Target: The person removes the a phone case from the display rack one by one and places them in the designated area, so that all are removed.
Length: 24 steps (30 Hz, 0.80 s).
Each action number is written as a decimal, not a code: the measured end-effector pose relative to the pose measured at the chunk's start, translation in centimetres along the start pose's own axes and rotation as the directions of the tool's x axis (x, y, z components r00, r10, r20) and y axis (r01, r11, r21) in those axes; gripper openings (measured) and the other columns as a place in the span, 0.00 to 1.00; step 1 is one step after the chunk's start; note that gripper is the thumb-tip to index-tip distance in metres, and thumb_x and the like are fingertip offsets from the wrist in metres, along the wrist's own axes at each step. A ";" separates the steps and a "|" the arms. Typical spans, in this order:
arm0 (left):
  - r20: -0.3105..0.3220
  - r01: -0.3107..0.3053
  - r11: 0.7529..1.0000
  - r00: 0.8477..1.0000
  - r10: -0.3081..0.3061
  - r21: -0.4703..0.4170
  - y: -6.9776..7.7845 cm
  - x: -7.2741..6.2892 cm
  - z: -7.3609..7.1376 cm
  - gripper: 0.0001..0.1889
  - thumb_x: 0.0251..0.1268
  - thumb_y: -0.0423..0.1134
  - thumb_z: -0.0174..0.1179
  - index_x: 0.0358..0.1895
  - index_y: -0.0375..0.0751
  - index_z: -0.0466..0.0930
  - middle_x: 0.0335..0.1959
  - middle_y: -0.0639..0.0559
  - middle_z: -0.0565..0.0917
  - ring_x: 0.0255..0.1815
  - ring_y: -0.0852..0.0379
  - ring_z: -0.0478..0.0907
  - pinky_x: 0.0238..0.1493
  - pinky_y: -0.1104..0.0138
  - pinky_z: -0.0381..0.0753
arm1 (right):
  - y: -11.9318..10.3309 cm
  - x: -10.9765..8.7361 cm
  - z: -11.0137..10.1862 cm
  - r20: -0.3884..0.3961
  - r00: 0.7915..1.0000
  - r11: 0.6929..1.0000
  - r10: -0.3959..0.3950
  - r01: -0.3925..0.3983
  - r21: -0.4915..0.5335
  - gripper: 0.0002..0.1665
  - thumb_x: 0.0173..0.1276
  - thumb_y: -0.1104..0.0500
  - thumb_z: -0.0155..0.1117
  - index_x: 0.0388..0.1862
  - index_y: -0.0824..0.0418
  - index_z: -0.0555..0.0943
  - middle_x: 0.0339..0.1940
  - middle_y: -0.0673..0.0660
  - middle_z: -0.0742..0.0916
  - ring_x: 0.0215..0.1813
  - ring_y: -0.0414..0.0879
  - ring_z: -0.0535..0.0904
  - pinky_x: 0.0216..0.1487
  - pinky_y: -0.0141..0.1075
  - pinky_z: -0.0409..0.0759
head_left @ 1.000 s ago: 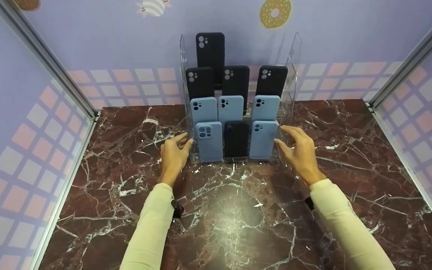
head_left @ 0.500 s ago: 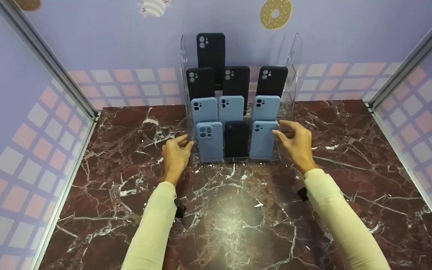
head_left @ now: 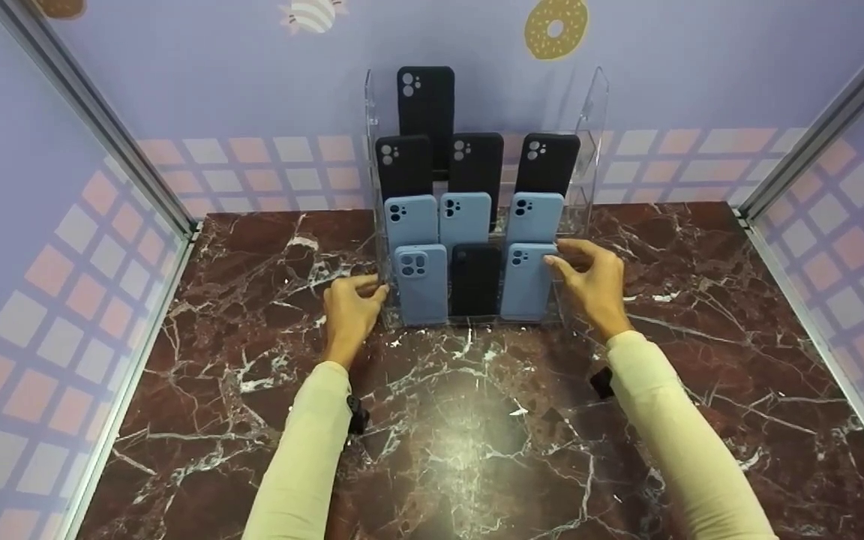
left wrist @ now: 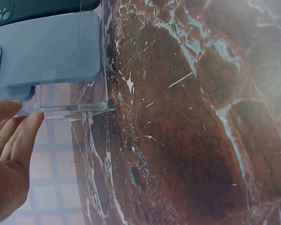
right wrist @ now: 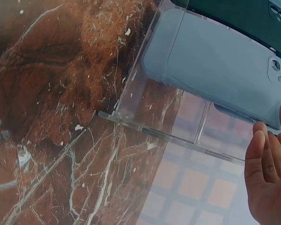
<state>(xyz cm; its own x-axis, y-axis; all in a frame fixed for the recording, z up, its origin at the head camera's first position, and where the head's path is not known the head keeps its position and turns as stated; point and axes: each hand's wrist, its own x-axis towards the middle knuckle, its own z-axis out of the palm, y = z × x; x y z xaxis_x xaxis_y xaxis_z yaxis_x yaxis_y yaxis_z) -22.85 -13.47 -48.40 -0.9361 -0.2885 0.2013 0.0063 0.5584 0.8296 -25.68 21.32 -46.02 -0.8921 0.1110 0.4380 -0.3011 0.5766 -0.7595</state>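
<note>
A clear acrylic display stand [head_left: 598, 112] holds black and light blue phone cases in stepped rows. My left hand [head_left: 349, 311] is at the stand's left side, its thumb and fingertips on either side of the clear side panel [left wrist: 75, 110] in the left wrist view. My right hand [head_left: 597, 289] pinches the upper right edge of the front-row blue phone case [head_left: 528, 285], thumb in front and fingers behind. That case leans upright in the right slot. Left of it stand a black phone case [head_left: 475, 281] and another blue phone case [head_left: 422, 289] with a larger camera cutout.
Behind the front row are three blue cases, such as the left one [head_left: 411, 217], then three black cases, with one black case [head_left: 426, 105] at the top. The stand rests on a dark red marbled tabletop [head_left: 447, 450], between purple side walls and a patterned back wall [head_left: 267, 82].
My right hand has moved slightly left and up, from beside the stand onto the front right blue phone case's edge. My left hand stays almost in place at the stand's side.
</note>
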 end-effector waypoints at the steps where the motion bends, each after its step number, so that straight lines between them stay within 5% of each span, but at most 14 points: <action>1: 0.000 0.001 1.000 1.000 -0.001 -0.006 0.0 0.0 0.0 0.11 0.58 0.33 0.73 0.44 0.37 0.91 0.38 0.43 0.90 0.41 0.49 0.89 0.51 0.57 0.85 | -0.1 0.0 0.0 0.001 1.000 1.000 0.000 0.000 0.006 0.18 0.61 0.61 0.78 0.48 0.67 0.88 0.41 0.62 0.91 0.39 0.54 0.89 0.36 0.18 0.77; 24: 0.024 0.025 0.999 0.999 -0.024 -0.032 0.0 0.0 0.0 0.10 0.58 0.31 0.72 0.44 0.35 0.90 0.39 0.41 0.90 0.41 0.49 0.89 0.47 0.59 0.87 | -0.3 -0.4 0.2 0.001 1.000 0.997 0.020 -0.020 0.072 0.12 0.60 0.68 0.77 0.43 0.69 0.88 0.37 0.63 0.91 0.35 0.49 0.86 0.34 0.20 0.80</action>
<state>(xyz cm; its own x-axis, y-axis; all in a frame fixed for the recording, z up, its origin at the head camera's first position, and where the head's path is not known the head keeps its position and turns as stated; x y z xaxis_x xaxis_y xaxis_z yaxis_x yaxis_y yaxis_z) -22.88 -13.49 -48.37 -0.9440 -0.2832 0.1692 -0.0055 0.5262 0.8503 -25.34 20.95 -46.09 -0.8982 0.1220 0.4224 -0.3068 0.5143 -0.8009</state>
